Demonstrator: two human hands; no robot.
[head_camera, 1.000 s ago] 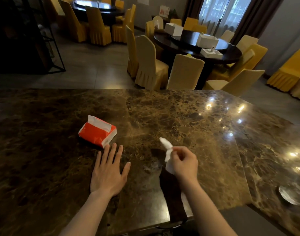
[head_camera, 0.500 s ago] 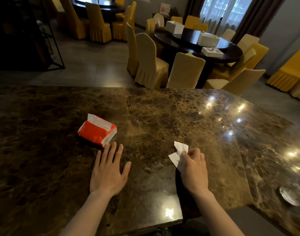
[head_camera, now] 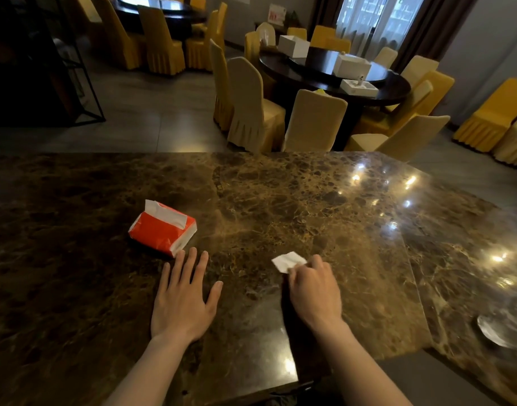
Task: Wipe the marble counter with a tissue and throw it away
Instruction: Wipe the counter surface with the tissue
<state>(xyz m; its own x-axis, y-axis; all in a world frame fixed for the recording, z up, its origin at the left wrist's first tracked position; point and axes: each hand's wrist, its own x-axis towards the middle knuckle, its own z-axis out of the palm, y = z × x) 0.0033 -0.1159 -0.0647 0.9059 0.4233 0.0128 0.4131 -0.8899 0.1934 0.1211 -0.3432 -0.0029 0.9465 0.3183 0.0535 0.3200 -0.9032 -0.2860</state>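
Note:
A dark brown marble counter [head_camera: 280,200] fills the lower view. My right hand [head_camera: 314,291] presses a folded white tissue [head_camera: 288,260] flat against the stone near the counter's middle; the tissue sticks out beyond my fingertips to the far left. My left hand [head_camera: 182,300] lies flat on the counter, fingers spread, holding nothing. Just beyond its fingertips sits a red tissue pack [head_camera: 163,228] with a white sheet poking out of its top.
A clear glass dish [head_camera: 497,332] sits at the counter's right edge. The near counter edge steps in by my right forearm. Beyond the counter stand a dark round dining table [head_camera: 339,77] with white boxes and several yellow-covered chairs [head_camera: 313,121].
My right hand lowered the tissue from the air onto the counter and slid it slightly left. The left hand stayed put.

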